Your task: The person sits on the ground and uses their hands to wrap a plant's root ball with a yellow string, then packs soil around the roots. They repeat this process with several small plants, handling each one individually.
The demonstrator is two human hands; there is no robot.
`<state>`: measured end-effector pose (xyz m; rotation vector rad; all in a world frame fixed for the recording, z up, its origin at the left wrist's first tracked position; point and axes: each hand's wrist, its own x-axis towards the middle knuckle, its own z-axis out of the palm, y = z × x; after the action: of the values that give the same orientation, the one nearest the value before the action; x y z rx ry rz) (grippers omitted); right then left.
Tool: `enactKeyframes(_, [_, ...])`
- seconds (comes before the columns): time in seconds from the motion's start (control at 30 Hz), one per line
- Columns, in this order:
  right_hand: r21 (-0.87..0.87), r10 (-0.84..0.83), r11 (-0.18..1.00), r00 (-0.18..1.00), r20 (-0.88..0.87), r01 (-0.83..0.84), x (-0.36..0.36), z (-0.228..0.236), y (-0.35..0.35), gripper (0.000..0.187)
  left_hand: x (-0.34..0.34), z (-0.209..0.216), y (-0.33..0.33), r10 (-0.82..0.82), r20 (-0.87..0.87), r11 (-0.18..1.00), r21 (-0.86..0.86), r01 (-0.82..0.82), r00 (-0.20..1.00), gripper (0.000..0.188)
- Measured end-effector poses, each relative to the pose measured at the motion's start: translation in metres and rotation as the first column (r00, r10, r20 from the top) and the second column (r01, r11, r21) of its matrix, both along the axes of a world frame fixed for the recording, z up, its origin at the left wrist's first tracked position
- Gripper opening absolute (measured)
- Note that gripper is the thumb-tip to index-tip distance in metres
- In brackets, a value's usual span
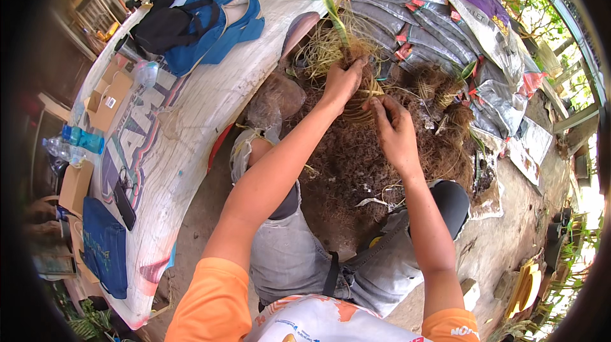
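Note:
My left hand (345, 82) is closed around the root end of a small snake plant (335, 17), whose yellow-edged green leaf points up and away. Brown fibrous roots bunch just above the fingers. My right hand (394, 127) sits slightly nearer and to the right, its thumb and fingers pinched together by some yellowish strands (359, 108); what lies between the fingertips is too small to make out. Beneath both hands spreads a heap of dark, fibrous soil (344, 164). Behind the left hand lies a tangle of pale dry roots (318, 55).
Stacked grey plastic sacks (407, 17) rise behind the soil. To the left, a white printed sheet (210, 106) carries blue and black bags (216, 30), a cardboard box (109, 97), bottles (83, 138), a phone (124, 204) and a blue pouch (105, 246). Potted greenery lines the right edge.

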<state>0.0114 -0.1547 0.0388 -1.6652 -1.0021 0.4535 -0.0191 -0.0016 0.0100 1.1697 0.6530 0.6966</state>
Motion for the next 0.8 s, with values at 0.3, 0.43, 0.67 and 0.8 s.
enactKeyframes(0.3, [0.010,0.159,0.987,0.985,0.072,-0.160,-0.022,-0.023,0.005,0.017,-0.005,-0.011,0.039,0.184,-0.028,0.936,-0.299,-0.184,0.983,0.037])
enactKeyframes(0.43, [0.008,0.174,0.985,0.984,0.041,-0.175,-0.031,-0.019,0.006,0.016,-0.004,-0.024,0.061,0.264,0.142,0.871,-0.459,-0.173,0.954,0.036])
enactKeyframes(0.67, [-0.015,0.194,0.981,0.981,0.022,-0.194,-0.036,-0.016,0.008,0.017,-0.004,-0.030,0.065,0.343,0.264,0.828,-0.538,-0.157,0.902,0.028])
enactKeyframes(0.8, [-0.013,0.195,0.981,0.981,-0.001,-0.195,-0.027,-0.039,0.012,0.018,-0.010,-0.016,0.056,0.243,0.358,0.835,-0.550,-0.006,0.901,0.042])
